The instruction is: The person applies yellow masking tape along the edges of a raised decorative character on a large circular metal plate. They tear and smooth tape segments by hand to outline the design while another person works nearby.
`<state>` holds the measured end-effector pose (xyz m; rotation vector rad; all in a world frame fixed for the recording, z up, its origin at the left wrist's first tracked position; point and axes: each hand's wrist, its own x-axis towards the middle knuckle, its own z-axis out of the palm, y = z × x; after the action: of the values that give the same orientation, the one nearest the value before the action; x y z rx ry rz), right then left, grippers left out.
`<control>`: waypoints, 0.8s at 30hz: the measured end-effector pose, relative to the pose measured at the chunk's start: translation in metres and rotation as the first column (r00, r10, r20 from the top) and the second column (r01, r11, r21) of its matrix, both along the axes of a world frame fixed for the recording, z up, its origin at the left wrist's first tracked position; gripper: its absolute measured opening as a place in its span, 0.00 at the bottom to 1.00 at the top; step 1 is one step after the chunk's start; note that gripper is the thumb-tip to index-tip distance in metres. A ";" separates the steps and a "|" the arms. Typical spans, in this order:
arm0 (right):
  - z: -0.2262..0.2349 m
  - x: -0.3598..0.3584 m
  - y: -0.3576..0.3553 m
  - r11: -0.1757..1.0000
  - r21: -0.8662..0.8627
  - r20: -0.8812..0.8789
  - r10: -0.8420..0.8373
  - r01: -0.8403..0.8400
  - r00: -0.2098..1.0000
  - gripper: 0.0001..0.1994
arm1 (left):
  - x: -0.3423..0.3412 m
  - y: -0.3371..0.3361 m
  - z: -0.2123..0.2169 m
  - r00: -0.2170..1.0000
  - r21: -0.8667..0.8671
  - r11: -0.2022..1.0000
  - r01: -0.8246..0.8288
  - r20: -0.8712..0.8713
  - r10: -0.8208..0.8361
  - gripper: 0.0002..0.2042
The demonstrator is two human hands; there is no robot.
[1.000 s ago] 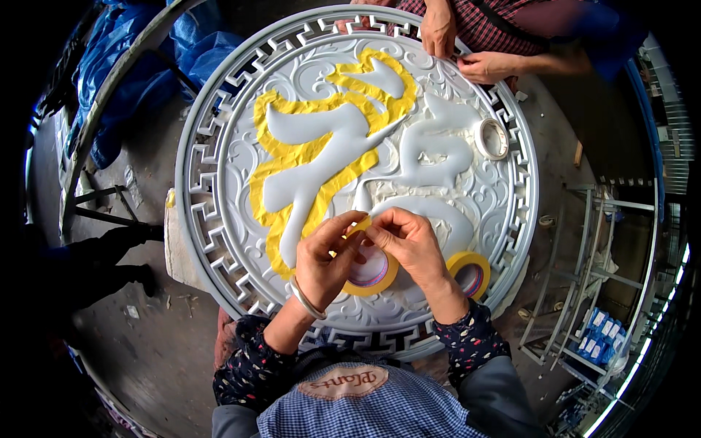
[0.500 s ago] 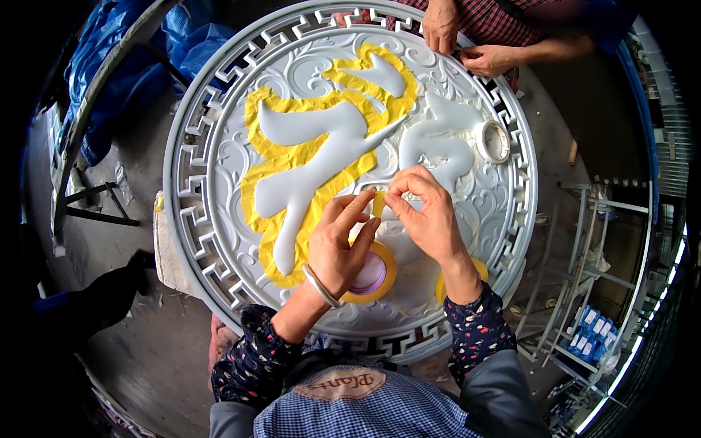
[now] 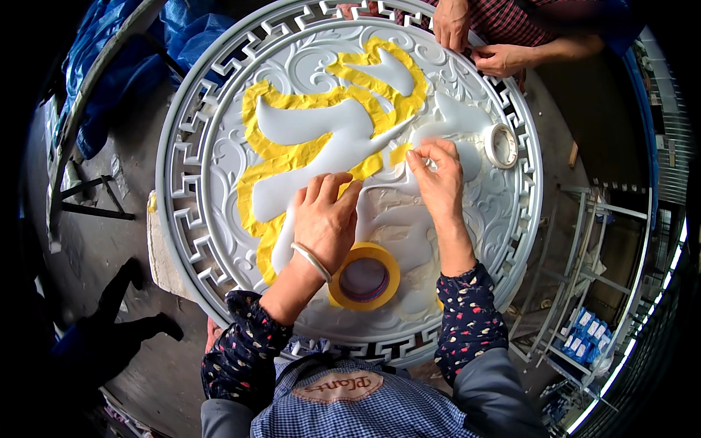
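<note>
Tape roll (image 3: pixel 364 275) beside left hand (image 3: pixel 326 219); white roll (image 3: pixel 502 145) farther off

Your hands work mid-panel (image 3: pixel 219 168). Just below your left hand (image 3: pixel 325 223) the yellow tape roll (image 3: pixel 365 276) blocks the near path; a white roll (image 3: pixel 501 144) lies right of your right hand (image 3: pixel 438 179). Another person's hands (image 3: pixel 475 40) crowd the far rim. The panel's left half lies open, and a metal rack (image 3: pixel 584 277) stands off its right edge.

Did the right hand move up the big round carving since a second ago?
Yes. The right hand has moved up, away from the yellow tape roll and toward the white tape roll.
</note>
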<state>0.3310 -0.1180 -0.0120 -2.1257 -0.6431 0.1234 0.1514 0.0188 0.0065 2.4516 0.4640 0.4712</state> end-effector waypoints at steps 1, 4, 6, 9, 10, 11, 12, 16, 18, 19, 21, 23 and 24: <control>-0.003 0.000 0.003 1.000 -0.024 0.030 -0.010 0.010 1.000 0.08 | 0.003 0.002 -0.001 1.000 0.023 1.000 0.004 0.001 -0.004 0.17; -0.010 -0.005 0.010 0.997 -0.079 0.087 -0.012 0.018 0.996 0.08 | 0.012 0.004 -0.007 1.000 0.050 0.999 0.018 0.004 -0.018 0.18; -0.012 -0.009 0.014 0.993 -0.116 0.115 -0.021 0.034 0.993 0.07 | 0.017 0.005 -0.011 1.000 0.050 0.998 0.026 0.003 -0.027 0.20; -0.013 -0.011 0.016 0.989 -0.139 0.143 -0.037 0.057 0.989 0.07 | 0.023 0.005 -0.013 0.999 0.050 0.998 0.043 -0.002 -0.043 0.24; -0.013 -0.012 0.016 0.988 -0.141 0.159 -0.038 0.061 0.987 0.07 | 0.024 0.006 -0.014 0.999 0.057 0.997 0.049 -0.005 -0.048 0.25; -0.013 -0.013 0.017 0.987 -0.148 0.167 -0.039 0.064 0.985 0.07 | 0.025 0.005 -0.015 0.999 0.065 0.996 0.054 -0.008 -0.053 0.26; -0.014 -0.014 0.018 0.986 -0.154 0.176 -0.040 0.067 0.984 0.07 | 0.026 0.005 -0.016 0.998 0.063 0.996 0.056 -0.013 -0.055 0.27; -0.014 -0.015 0.018 0.980 -0.188 0.208 -0.032 0.072 0.978 0.07 | 0.029 0.004 -0.021 0.998 0.095 0.993 0.064 -0.035 -0.061 0.29; -0.013 -0.014 0.019 0.979 -0.191 0.202 -0.030 0.069 0.979 0.07 | 0.030 0.002 -0.023 0.997 0.125 0.990 0.064 -0.047 -0.058 0.30; -0.013 -0.014 0.019 0.979 -0.193 0.200 -0.028 0.068 0.979 0.07 | 0.031 0.001 -0.024 0.997 0.138 0.989 0.060 -0.053 -0.054 0.31; -0.012 -0.013 0.019 0.978 -0.197 0.204 -0.023 0.065 0.979 0.07 | 0.033 -0.001 -0.025 0.997 0.151 0.987 0.053 -0.059 -0.045 0.31; -0.011 -0.012 0.020 0.978 -0.201 0.209 -0.016 0.059 0.978 0.07 | 0.036 -0.002 -0.025 0.998 0.153 0.987 0.045 -0.060 -0.036 0.31; -0.010 -0.012 0.020 0.978 -0.203 0.212 -0.010 0.054 0.977 0.07 | 0.036 -0.002 -0.024 0.997 0.157 0.987 0.043 -0.064 -0.033 0.30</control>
<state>0.3194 -0.0982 -0.0224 -2.3713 -0.7452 -0.0563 0.1878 0.0171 -0.0177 2.6291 0.4180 0.4334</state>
